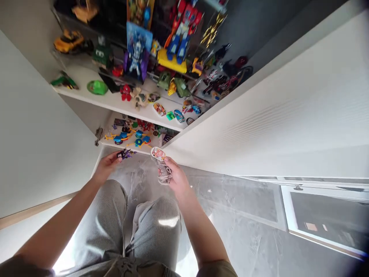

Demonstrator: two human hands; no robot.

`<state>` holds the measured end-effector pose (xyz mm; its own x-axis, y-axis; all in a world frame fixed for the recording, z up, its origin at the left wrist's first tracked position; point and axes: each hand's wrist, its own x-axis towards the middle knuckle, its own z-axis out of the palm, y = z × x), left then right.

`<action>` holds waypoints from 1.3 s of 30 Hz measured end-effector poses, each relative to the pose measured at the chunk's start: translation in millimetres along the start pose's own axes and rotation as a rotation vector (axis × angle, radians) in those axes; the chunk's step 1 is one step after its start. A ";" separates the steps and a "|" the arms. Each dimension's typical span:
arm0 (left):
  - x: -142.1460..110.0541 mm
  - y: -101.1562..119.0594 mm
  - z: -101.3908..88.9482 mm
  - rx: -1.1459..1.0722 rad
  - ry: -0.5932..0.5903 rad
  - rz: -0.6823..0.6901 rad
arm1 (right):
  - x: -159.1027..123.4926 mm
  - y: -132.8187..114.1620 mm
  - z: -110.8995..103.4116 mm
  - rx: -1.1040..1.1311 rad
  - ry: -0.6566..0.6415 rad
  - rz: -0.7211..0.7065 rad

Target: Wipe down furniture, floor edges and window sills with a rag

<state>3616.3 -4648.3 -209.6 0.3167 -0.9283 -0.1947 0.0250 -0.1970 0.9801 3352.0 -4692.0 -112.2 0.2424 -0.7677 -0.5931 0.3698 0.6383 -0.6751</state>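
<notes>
Grey ribbed trousers [154,231] cover the knees at the bottom of the view, with both forearms reaching forward above them. The left hand [107,166] pinches a small purple-and-black toy figure [126,154], its fingers close together and the figure jutting out beyond the fingertips. The right hand [175,177] is clamped around a grey bundle [164,172], its fingers [170,163] wrapped across the front; what the bundle is made of is too blurred to tell. A white-and-orange oval card [158,153] sits at the top of the bundle, just past the fingertips. Both grips suit what they hold: a light pinch keeps a spiky little figure from snagging, while a full wrap keeps a loose bundle together.

Beyond the hands lies a grey marble-patterned floor [201,192]. Farther on, the lowest cabinet shelf [127,147] carries blue-and-yellow spinning-top toys [123,136]. The shelf above it [115,107] holds more oval cards [159,109] and a green toy tank [181,87]. Higher still stand a red-and-blue toy robot [180,30] and a yellow toy car [68,41]. A white cabinet door [259,123] stands open along the right side of the shelves.
</notes>
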 end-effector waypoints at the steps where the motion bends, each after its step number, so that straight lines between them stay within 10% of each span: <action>1: -8.5 21.2 -2.7 -0.031 0.029 0.044 | -8.6 -10.0 11.8 0.030 -0.021 -0.043; 9: 13.5 190.5 2.3 -0.027 0.206 0.556 | -11.8 -54.9 93.1 0.216 0.076 -0.246; 15: 47.8 259.9 26.0 0.509 0.204 0.753 | 7.0 -76.9 120.4 0.290 0.141 -0.231; 27: 95.6 287.3 58.8 1.051 0.221 0.991 | -6.0 -63.4 83.9 0.065 -0.119 -0.123; 39: 95.8 257.4 59.2 1.105 0.195 0.941 | -1.3 -22.2 50.5 0.016 -0.143 0.009</action>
<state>3596.9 -4806.6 21.6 -0.0723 -0.8094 0.5828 -0.9550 0.2248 0.1937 3388.8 -4708.0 -74.3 0.3706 -0.7629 -0.5297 0.3814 0.6450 -0.6622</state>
